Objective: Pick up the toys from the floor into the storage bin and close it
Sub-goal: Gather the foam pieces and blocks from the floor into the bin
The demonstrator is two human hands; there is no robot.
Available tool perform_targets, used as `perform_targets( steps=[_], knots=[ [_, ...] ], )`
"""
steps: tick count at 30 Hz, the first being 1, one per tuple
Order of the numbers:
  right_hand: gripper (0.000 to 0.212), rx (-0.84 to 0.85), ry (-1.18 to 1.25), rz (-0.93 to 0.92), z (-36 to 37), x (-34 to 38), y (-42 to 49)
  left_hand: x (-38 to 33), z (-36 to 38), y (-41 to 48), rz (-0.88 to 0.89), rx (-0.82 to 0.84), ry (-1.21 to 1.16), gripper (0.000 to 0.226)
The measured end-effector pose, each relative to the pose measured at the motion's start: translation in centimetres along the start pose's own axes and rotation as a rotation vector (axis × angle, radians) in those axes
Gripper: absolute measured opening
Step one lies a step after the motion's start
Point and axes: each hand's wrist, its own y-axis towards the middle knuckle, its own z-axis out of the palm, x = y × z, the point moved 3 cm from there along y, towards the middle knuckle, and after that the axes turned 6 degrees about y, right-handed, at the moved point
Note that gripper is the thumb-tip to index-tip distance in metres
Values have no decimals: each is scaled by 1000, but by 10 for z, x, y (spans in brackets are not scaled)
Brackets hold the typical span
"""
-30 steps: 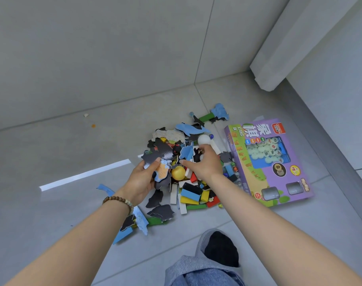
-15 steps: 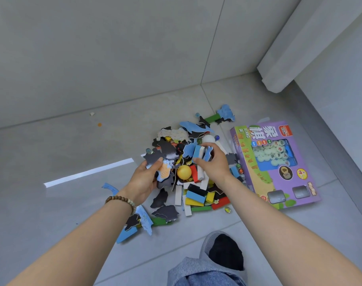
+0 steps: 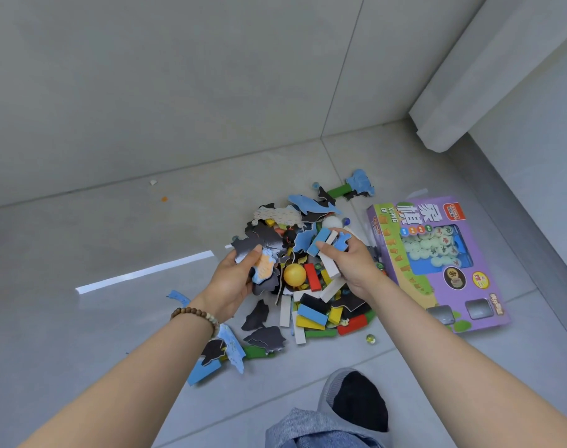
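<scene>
Toys (image 3: 308,300) lie in a loose heap on the grey tiled floor (image 3: 113,318), close to where it meets the far wall. They are flat puzzle pieces, many with the dark back up, mixed with painted wooden blocks.

The left hand (image 3: 233,279) is at the left side of the heap and grips a sheaf of puzzle pieces (image 3: 265,266). Its fingers are curled beneath them and the thumb presses down on top. A bead bracelet (image 3: 194,313) circles that wrist.

The right hand (image 3: 350,263) is at the right side of the heap. Its fingers and thumb pinch a blue block (image 3: 319,242), a white block (image 3: 329,265) and a small blue piece (image 3: 342,240) together.

Between the two hands a yellow ball (image 3: 294,274) rests in the heap, touching a red block (image 3: 312,277) on its right. At the far edge lie a blue whale-shaped piece (image 3: 311,205) and a green block (image 3: 337,191).

A purple game box (image 3: 437,263) lies flat on the floor just right of the heap, with pale round pieces showing through its window. A glass marble (image 3: 370,338) sits alone on the floor at the near right of the heap. A blue card (image 3: 233,347) and a few dark pieces lie beside the left forearm. A grey slipper (image 3: 327,392) shows at the near edge.
</scene>
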Motion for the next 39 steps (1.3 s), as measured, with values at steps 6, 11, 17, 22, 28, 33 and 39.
perform_targets(
  steps=[6,11,17,22,28,33,39],
  knots=[
    [28,-6,107,51,7,44,-14,-32,-13,-21,53,-15,7,80],
    [25,137,82,18,64,123,-51,-101,-58,-85,192,15,89,17],
    [27,372,-11,-53,203,209,-139,-174,-174,-206,417,-93,261,31],
    [22,641,-138,-33,359,218,-228,-186,-313,-297,517,-384,198,27],
    [9,869,-291,52,535,154,-310,-126,-483,-355,469,-742,29,35],
    [10,833,-336,114,627,88,-332,-67,-566,-353,375,-895,-103,25],
    [50,768,-463,-5,659,55,-313,-50,-597,-331,258,-814,-353,52]
  ],
)
